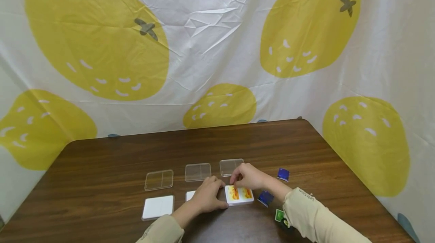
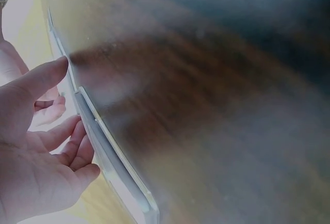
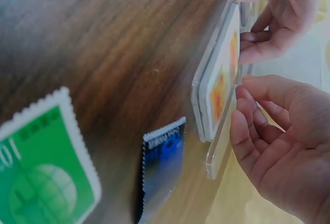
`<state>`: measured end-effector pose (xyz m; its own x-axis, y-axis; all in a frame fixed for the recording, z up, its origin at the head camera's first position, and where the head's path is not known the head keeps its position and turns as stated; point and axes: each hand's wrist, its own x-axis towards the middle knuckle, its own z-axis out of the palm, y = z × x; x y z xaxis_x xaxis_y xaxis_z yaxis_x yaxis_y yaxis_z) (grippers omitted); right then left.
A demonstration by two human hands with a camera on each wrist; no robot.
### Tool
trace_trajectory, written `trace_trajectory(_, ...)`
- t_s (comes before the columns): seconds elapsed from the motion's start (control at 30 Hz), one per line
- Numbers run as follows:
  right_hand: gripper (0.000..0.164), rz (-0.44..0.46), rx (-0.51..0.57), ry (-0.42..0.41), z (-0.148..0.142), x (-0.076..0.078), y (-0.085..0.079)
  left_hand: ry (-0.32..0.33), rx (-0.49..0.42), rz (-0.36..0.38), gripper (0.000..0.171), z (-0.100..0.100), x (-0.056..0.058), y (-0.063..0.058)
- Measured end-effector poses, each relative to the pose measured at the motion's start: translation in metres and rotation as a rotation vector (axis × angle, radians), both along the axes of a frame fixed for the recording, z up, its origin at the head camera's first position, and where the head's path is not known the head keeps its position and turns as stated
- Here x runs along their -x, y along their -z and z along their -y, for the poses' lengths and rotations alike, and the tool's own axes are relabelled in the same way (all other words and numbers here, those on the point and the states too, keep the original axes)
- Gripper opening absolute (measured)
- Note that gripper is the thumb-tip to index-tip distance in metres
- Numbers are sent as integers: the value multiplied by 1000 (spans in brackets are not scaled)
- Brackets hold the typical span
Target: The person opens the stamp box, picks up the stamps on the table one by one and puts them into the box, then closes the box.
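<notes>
Two orange-and-yellow stamps [image 1: 233,193] lie side by side on a white-filled clear plastic case [image 1: 239,202]. My left hand [image 1: 208,194] holds this case at its left side, thumb at the near corner and fingers toward the far edge. Over the case's far edge my right hand [image 1: 250,176] has its thumb and fingers bent together, tips at the top of the left stamp. Whether they pinch it is hidden. Under my left hand a second white case [image 1: 190,196] is partly covered. A third white case [image 1: 158,207] lies further left.
Behind the cases lie three clear lids [image 1: 159,180], [image 1: 198,172], [image 1: 227,167] in a row. To the right are two blue stamps [image 1: 283,174], [image 1: 266,198] and a green stamp [image 1: 279,215], beside a darker item partly under the right sleeve. A lemon-print cloth [image 1: 217,46] hangs behind the table.
</notes>
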<state>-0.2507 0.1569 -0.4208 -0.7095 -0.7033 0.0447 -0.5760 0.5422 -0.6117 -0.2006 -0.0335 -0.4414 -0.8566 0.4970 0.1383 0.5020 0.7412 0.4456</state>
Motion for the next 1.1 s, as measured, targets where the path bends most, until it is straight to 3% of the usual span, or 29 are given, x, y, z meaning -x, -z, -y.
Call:
trace_trajectory(0.3,9,13,57,-3,-14,-2,-8,9,-51,5,55,8,-2,-6)
trace_trajectory(0.67,9,69,115,56,-47,-11,-12,13,-154,-1,56,51,-9,-12)
trace_trajectory(0.9,11,34,103,112,-74,-17,-14,-62,-102,21,60,81,-19,-3)
trace_trajectory(1.1,9,-49,58,172,-103,-23,-8,-95,-68,27,62,95,-21,1)
